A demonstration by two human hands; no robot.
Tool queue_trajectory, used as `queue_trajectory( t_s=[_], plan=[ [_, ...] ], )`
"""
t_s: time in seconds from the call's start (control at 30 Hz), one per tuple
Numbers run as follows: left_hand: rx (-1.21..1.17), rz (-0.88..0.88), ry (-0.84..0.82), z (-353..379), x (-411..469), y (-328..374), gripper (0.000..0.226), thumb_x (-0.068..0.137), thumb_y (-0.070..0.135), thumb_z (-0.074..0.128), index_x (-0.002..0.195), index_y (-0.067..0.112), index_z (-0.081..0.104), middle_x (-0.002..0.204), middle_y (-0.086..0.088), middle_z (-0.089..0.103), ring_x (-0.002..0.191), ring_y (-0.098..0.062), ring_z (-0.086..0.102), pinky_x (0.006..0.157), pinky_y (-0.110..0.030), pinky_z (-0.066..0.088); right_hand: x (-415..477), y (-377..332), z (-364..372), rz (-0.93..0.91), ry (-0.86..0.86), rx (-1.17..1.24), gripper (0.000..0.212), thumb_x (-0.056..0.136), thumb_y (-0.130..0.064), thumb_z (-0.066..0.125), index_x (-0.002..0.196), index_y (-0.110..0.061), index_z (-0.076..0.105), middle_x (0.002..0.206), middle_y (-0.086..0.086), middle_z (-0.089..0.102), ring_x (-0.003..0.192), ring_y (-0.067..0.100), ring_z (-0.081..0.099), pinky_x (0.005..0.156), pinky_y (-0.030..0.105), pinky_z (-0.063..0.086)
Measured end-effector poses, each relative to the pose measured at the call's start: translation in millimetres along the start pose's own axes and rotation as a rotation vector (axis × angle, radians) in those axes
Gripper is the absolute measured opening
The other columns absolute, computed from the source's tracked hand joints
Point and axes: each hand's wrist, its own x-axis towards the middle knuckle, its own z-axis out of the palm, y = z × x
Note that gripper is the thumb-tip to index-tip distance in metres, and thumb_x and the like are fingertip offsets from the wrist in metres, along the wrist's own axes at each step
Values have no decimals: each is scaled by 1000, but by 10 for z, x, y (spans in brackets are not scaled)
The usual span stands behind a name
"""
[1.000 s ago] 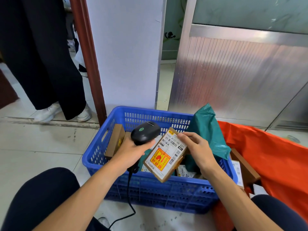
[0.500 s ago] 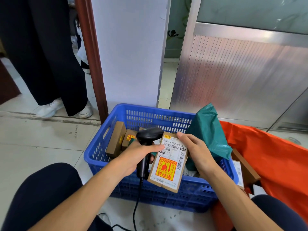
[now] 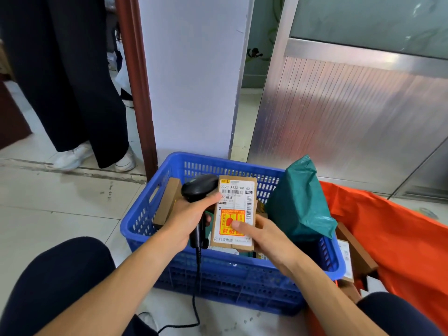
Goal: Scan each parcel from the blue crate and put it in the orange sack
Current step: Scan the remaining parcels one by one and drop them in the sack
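On the tiled floor [image 3: 60, 214], by the sack [image 3: 400, 238] and over the crate [image 3: 218, 282], the parcel [image 3: 236, 202] is pinched upright by the right hand [image 3: 264, 236] while the left hand [image 3: 186, 219] grips the scanner [image 3: 198, 187], which sits beside the label [image 3: 237, 192] and may misread.

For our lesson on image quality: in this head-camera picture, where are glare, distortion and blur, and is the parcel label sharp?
Head view: soft glare on the ribbed metal panel; wide-angle distortion tilts the door frame; the white shoes look slightly smeared; the label on the parcel, beside the scanner, is sharp and readable.
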Motion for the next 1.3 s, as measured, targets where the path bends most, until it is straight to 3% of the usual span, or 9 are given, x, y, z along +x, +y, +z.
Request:
queue_trajectory(
  t_s=[0.1, 0.2, 0.3, 0.4, 0.53, 0.73, 0.83, 1.1, 1.3],
  plan=[
    [55, 58, 17, -17, -26, 7, 19, 87, 23, 84, 97, 28, 68, 99, -22, 76, 66, -22, 61, 75, -41, 56, 76, 20, -177, -58, 239, -207, 42, 86, -34, 81, 119, -23, 57, 106, -8, 76, 92, 6, 73, 77, 25, 59],
    [84, 99, -93, -4, -73, 40, 19, 91, 11, 79, 95, 23, 65, 82, -13, 70, 58, -22, 55, 69, -39, 53, 146, 93, -355, -50, 440, -334, 51, 82, -44, 83, 116, -26, 50, 111, -12, 69, 101, 10, 68, 95, 43, 57],
    [73, 69, -160, 23, -90, 58, 12, 90, 12, 79, 92, 11, 68, 71, -10, 64, 56, -24, 51, 66, -39, 49, 154, 87, -413, -77, 504, -326, 47, 84, -44, 81, 113, -27, 47, 110, -13, 67, 102, 12, 67, 97, 45, 55],
    [35, 53, -221, 43, -128, 81, 13, 88, 12, 81, 78, 17, 75, 70, -14, 59, 53, -23, 48, 64, -39, 45, 155, 79, -414, -105, 525, -336, 45, 85, -45, 79, 109, -29, 45, 110, -14, 68, 102, 13, 67, 96, 47, 56],
    [8, 63, -262, 75, -184, 114, 47, 89, 9, 79, 55, 41, 72, 68, -14, 56, 53, -23, 45, 61, -38, 43, 152, 89, -419, -107, 529, -348, 45, 85, -46, 78, 109, -29, 44, 109, -14, 68, 101, 13, 68, 96, 47, 55],
    [-34, 25, -265, 42, -166, 85, 15, 86, 11, 82, 83, 15, 69, 62, -10, 54, 51, -22, 44, 58, -36, 42, 159, 90, -425, -110, 529, -329, 43, 85, -46, 78, 107, -31, 44, 108, -14, 68, 100, 12, 68, 95, 47, 56],
    [-21, 16, -283, 30, -151, 78, 20, 86, 13, 82, 95, 7, 66, 60, -8, 51, 50, -21, 43, 55, -33, 42, 153, 93, -410, -104, 531, -353, 45, 86, -45, 78, 112, -26, 46, 107, -16, 67, 99, 11, 67, 94, 46, 56],
    [2, 22, -326, 19, -74, 16, 23, 76, 24, 87, 80, 11, 69, 61, -11, 46, 49, -22, 39, 52, -34, 43, 118, 96, -415, -78, 534, -389, 50, 84, -48, 79, 116, -27, 46, 107, -14, 69, 98, 11, 69, 94, 44, 57],
    [38, -22, -361, 57, -16, -16, 58, 51, 38, 97, 85, 8, 62, 59, -9, 45, 45, -21, 38, 49, -32, 42, -18, -13, -511, -98, 594, -411, 51, 86, -48, 77, 117, -26, 42, 111, -13, 66, 99, 13, 67, 93, 41, 55]
  ],
)
